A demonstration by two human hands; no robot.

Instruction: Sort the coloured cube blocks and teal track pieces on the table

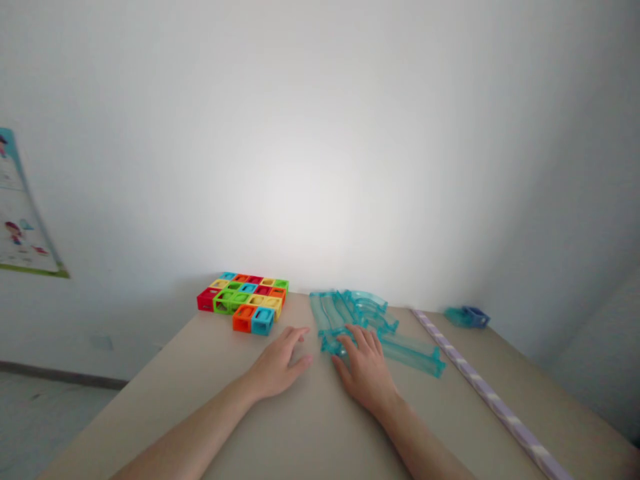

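Observation:
My left hand lies flat on the beige table, palm down, fingers apart, holding nothing. Just beyond its fingertips sits a flat cluster of colourful hollow cube blocks. My right hand rests palm down with its fingers on the near ends of several clear teal track pieces, straight and curved, laid side by side. It grips none of them.
A purple-and-white striped strip runs along the table toward the far right. A small teal and blue piece sits at the far right edge by the white wall. A poster hangs on the left wall.

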